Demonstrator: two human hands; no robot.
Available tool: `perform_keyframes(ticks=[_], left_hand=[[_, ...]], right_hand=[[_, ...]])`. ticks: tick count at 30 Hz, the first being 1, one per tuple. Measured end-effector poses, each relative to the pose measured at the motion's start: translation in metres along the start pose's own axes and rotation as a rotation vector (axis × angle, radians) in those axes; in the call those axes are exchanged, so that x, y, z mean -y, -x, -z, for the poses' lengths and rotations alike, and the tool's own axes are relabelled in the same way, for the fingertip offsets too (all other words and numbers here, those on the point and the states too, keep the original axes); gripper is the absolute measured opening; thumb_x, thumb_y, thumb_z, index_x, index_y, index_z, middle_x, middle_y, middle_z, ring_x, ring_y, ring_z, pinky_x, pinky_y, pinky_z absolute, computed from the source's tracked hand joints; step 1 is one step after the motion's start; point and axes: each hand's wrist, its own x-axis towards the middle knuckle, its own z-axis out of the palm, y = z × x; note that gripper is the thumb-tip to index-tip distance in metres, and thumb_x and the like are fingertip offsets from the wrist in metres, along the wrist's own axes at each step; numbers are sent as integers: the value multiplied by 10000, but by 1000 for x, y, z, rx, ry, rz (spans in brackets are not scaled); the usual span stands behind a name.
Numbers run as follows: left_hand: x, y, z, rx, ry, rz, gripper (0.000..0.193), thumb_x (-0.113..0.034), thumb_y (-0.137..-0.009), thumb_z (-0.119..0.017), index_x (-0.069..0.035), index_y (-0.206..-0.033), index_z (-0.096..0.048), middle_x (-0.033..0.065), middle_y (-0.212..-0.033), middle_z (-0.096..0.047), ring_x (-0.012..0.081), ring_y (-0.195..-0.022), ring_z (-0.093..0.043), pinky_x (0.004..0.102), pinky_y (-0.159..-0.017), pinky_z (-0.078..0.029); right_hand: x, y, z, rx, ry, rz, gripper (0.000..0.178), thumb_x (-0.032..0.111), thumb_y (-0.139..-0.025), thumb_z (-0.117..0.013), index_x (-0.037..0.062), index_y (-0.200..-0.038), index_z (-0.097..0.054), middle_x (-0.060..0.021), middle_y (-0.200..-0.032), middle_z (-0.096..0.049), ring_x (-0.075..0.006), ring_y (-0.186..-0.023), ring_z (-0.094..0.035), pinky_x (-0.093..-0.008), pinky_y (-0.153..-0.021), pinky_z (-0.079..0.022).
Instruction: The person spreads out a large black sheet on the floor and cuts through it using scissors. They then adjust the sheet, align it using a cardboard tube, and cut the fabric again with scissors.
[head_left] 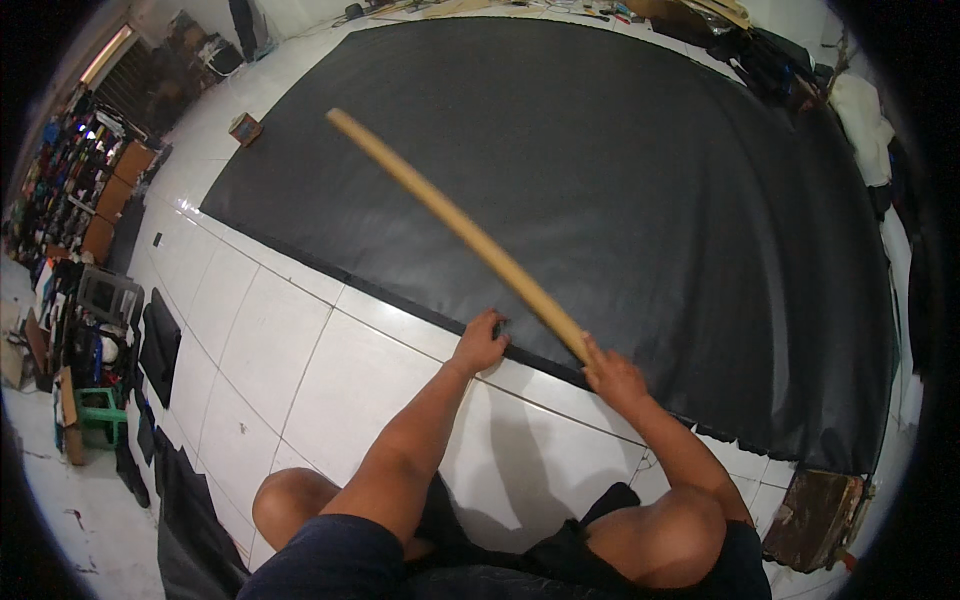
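Observation:
A large sheet of smooth black material (560,130) is spread over the floor ahead of me, with soft ripples toward its right side. At its near edge, which looks folded or rolled into a narrow band, my left hand (482,342) is closed with the fingers curled on the material. To the right, my right hand (615,380) grips the near end of a long tan pole (455,218). The pole slants over the sheet toward the far left; whether it touches the sheet along its length I cannot tell.
A small brown box (244,129) sits by the sheet's left edge. Dark scraps (195,520) and a green stool (100,412) are at the left. A worn brown block (815,515) lies by the near right corner. White floor tiles (260,350) show between me and the sheet.

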Motion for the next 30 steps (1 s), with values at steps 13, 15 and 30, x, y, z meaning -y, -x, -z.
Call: perform_keyframes(ticks=[13,15,30], left_hand=[[-14,100,-15,-558,590,899,888,-277,-756,-734,115,-1351,-204,324,-1239,-441,422,-1128,-513,431,-1002,-408],[-1,102,-11,-662,500,832,898,-266,-760,-727,95,-1378,-184,326,-1252,-426,430,-1136,-507,444,-998,-413],[180,-2,119,-613,-57,609,533,-336,-809,-679,28,-1183,-572,242,-1052,-597,380,-1029,-564,428,-906,-448]], right_hand=[[79,48,-40,244,-78,305,695,374,-897,-598,313,-1494,-248,-164,-1030,-610,-333,-922,-613,-464,-781,-500],[81,51,-39,103,-112,334,697,403,-870,-624,254,-1473,-309,-144,-1019,-614,-322,-945,-607,-465,-773,-497],[-20,65,-66,-278,65,-18,620,450,-868,-606,135,-1385,-473,-187,-1464,-339,-380,-1408,-207,-557,-1153,-87]])
